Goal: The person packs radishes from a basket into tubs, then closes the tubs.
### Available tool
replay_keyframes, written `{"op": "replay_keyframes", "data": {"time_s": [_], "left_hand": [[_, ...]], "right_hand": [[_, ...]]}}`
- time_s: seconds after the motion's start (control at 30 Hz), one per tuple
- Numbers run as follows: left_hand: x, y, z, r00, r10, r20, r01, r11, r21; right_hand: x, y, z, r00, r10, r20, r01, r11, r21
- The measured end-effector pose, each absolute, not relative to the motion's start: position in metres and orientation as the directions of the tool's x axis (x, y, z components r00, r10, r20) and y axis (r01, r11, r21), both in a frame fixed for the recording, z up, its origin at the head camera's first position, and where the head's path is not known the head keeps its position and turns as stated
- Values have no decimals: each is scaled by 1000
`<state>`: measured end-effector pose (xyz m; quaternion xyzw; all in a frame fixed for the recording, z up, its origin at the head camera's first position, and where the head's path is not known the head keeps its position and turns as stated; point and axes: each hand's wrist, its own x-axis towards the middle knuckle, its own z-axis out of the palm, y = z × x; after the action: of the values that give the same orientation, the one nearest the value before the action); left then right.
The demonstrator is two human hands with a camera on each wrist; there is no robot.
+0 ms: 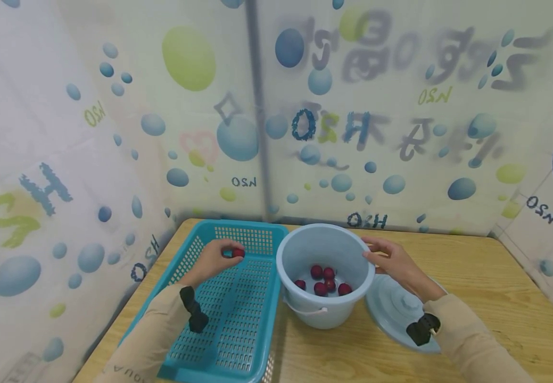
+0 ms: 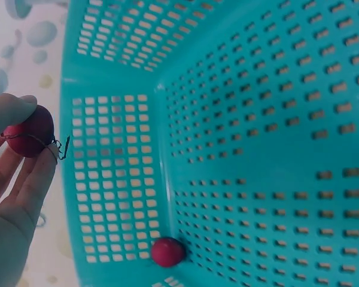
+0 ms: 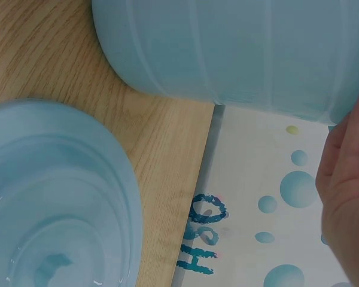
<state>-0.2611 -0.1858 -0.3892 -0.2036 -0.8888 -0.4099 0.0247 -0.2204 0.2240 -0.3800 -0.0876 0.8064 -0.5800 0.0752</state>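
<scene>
By the left hand [image 1: 215,259], a small round dark-red ball [image 1: 238,254] is pinched over a turquoise rectangular plastic basket [image 1: 238,303]. Similar balls [image 1: 320,289] are held in a pale-blue plastic bucket [image 1: 324,244], its rim gripped by the right hand [image 1: 393,258]; a round pale-blue lid [image 1: 385,306] is seen beside it on the wooden desk [image 1: 472,271].

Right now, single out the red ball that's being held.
The red ball pinched in the left hand; the others lie loose in the bucket or basket.
</scene>
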Motion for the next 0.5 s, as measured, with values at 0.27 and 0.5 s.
{"op": "replay_keyframes", "data": {"time_s": [0.27,0.5], "left_hand": [[-259,-172,-378,-895,389,216,405,510,759],[-245,-158,-353,-887,413,209,402,465,788]], "right_hand": [[-221,224,-381,-973,-228,-17,-56,307,-950],[-222,224,-382,-975,-222,-26,-46,314,-948]]}}
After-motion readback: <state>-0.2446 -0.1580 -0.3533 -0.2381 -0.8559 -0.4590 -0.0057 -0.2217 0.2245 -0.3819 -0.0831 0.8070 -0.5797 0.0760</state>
